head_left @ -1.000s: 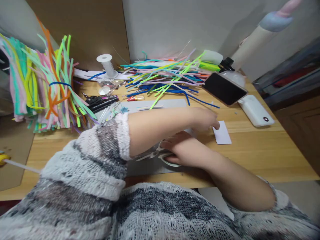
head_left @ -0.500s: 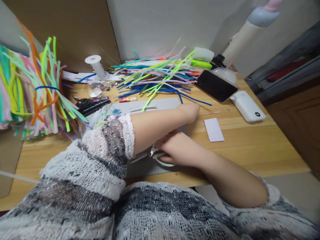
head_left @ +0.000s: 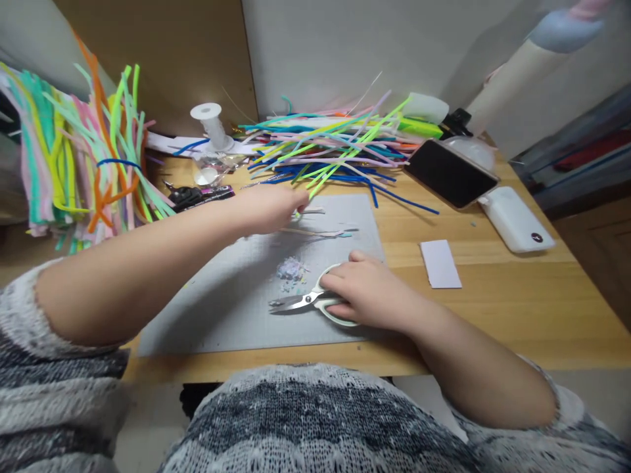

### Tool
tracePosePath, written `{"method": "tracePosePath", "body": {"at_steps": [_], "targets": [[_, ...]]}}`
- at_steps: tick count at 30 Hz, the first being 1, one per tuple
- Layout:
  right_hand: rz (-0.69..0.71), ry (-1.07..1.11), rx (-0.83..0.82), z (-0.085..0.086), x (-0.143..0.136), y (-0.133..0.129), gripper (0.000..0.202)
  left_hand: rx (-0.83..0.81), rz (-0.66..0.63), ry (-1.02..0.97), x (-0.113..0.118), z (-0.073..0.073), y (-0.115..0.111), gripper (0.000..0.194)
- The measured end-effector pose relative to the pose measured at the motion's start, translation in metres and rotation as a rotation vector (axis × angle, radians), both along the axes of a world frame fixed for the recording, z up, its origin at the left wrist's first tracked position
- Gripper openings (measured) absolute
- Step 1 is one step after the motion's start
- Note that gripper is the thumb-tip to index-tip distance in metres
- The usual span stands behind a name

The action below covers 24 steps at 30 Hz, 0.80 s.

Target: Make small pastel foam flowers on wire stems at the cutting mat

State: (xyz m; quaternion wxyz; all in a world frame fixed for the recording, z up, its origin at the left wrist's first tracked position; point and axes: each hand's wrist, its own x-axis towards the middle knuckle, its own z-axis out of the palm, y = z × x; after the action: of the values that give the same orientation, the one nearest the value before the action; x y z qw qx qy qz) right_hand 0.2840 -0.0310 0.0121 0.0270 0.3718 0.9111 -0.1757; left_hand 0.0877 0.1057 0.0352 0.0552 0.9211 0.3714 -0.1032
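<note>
My right hand [head_left: 367,289] has its fingers through the pale handles of a pair of scissors [head_left: 309,299], whose blades point left, low over the grey cutting mat [head_left: 236,328]. My left hand [head_left: 276,209] reaches across to the mat's far side, with fingers closed at the near end of a lime-green pipe cleaner [head_left: 323,177]. That strand slants up into a loose heap of coloured pipe cleaners [head_left: 340,141]. Just beyond the blades lies a small pile of pastel clippings [head_left: 290,268]. Thin pale stems [head_left: 325,234] rest on the mat to the right of my left hand.
Bundled pipe cleaners [head_left: 113,164] stand at the left, near a white spool [head_left: 210,125] and black tools [head_left: 190,196]. Toward the right are a dark-screened phone [head_left: 451,172], a white power bank [head_left: 515,220] and a white card [head_left: 440,264] on the wooden table.
My left arm has swung leftward, off my right hand, and that hand now meets the lime-green pipe cleaner's end. Scissors and clippings are uncovered. My right hand still holds the scissors.
</note>
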Motion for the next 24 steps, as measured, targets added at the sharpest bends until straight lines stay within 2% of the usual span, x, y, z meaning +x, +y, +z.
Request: {"method": "tracePosePath", "body": {"at_steps": [3, 6, 9, 16, 24], "targets": [[0.003, 0.000, -0.014, -0.001, -0.001, 0.000, 0.011, 0.021, 0.049, 0.030, -0.032, -0.018, -0.004, 0.022], [0.005, -0.005, -0.024, -0.001, -0.001, 0.000, 0.011, 0.059, 0.063, -0.013, -0.042, -0.032, -0.007, 0.023], [-0.004, -0.004, -0.023, 0.000, 0.000, 0.000, 0.011, 0.063, 0.030, -0.054, -0.042, -0.036, -0.009, 0.023], [-0.026, 0.013, -0.017, -0.002, 0.003, 0.003, 0.011, 0.103, -0.050, -0.145, -0.033, -0.036, -0.016, 0.021], [-0.022, 0.011, -0.011, -0.001, 0.002, 0.003, 0.011, -0.003, 0.030, -0.152, -0.029, -0.045, -0.016, 0.018]]}}
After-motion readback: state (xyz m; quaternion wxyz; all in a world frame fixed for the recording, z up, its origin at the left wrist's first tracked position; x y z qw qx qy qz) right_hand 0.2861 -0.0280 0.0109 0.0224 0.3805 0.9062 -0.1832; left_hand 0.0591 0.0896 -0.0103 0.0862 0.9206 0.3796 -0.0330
